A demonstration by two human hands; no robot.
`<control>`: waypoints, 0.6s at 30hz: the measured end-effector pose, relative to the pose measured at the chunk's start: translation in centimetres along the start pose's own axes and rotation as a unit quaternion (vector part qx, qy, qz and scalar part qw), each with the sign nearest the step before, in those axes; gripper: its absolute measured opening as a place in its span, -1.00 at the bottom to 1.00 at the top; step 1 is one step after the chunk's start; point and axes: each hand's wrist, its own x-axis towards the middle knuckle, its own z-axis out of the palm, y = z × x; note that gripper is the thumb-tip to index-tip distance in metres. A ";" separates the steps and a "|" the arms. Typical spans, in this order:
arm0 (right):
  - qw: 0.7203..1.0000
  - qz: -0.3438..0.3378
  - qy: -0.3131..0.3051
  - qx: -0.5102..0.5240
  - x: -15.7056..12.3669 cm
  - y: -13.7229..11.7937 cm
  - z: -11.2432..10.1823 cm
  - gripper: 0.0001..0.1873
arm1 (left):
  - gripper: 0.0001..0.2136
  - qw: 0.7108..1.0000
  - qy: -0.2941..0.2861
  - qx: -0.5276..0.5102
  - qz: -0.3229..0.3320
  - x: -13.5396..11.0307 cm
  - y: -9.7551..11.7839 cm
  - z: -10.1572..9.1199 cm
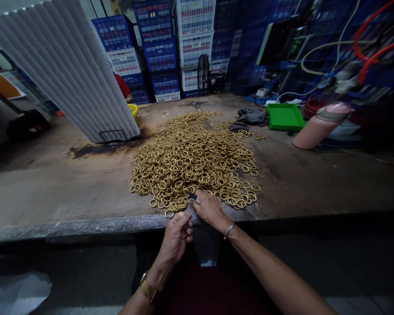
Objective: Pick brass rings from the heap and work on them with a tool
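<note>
Ring pile [197,157]: we see gold rings heaped on the bench [36,192], toward half past twelve from the left hand and half past eleven from the right, which touches the near edge.
Left hand [177,232]: we see it closed, palm turned inward, just off the bench edge, fingers curled around a gold ring [184,236] they mostly hide; its forearm comes up from seven o'clock.
Right hand [209,208]: we see it knuckles up, gripping a small dark piece [192,196] that points to ten o'clock; its forearm comes in from four o'clock.
Yellow tub [135,113]: at eleven o'clock from the hands, partly behind a corrugated panel [62,61]; we cannot see inside.
Crates [157,41]: blue and white stacks near twelve; reddish patches show through slots, but we cannot identify them.
Dark basin [248,86]: at one o'clock; its contents are unclear to us.
Green tray [284,117]: we find it between one and two.
</note>
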 end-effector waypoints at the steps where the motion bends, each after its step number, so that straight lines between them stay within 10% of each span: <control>1: 1.000 0.002 -0.002 -0.002 0.0 0.0 0.1 -0.80 | -0.73 1.000 0.001 0.010 0.009 0.0 0.0 0.0; 18: 0.964 -0.110 0.081 0.230 -2.1 1.2 0.7 -0.93 | -0.71 0.980 0.020 0.180 0.086 0.8 -0.3 0.4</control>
